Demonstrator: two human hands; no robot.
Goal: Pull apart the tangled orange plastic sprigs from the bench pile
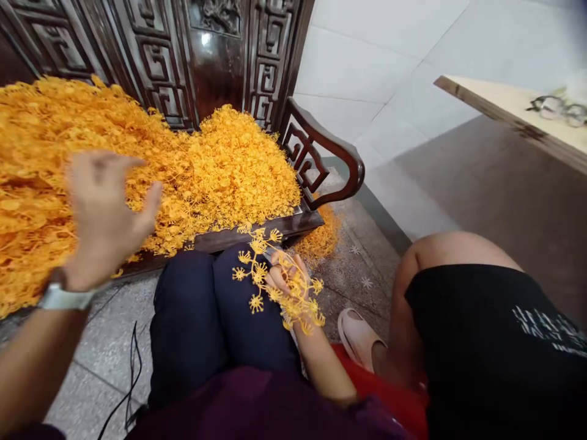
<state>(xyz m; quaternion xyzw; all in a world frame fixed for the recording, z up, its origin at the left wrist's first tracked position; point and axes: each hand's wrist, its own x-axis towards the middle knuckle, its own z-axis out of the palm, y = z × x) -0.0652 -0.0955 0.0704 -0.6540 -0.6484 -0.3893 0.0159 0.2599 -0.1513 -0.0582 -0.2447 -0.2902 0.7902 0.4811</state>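
One heap of orange-yellow sprigs (229,171) covers the seat of a dark carved settee (328,153) and spills over its front edge, with a smaller pile (321,238) on the floor just beside the settee's arm. Each sprig is a thin branching stem tipped with small star shapes; their material cannot be told from here. At this moment, one loose cluster of sprigs (257,269) is off the heap and in the right hand (284,281), which is closed around it just above the person's navy trousers (192,318). The left hand (103,217) is open with its fingers spread, hanging over the heap's near side, and shows no grip on anything; a white watch band (64,297) circles its wrist. A few loose stars (365,282) lie on the speckled floor. To the right, a co-worker's bare leg (413,287), pink slide sandal (360,339) and black garment (486,342) sit close by; the garment's white lettering is too blurred to read. Farther off, glasses (553,109) rest on a pale wooden board (495,104).
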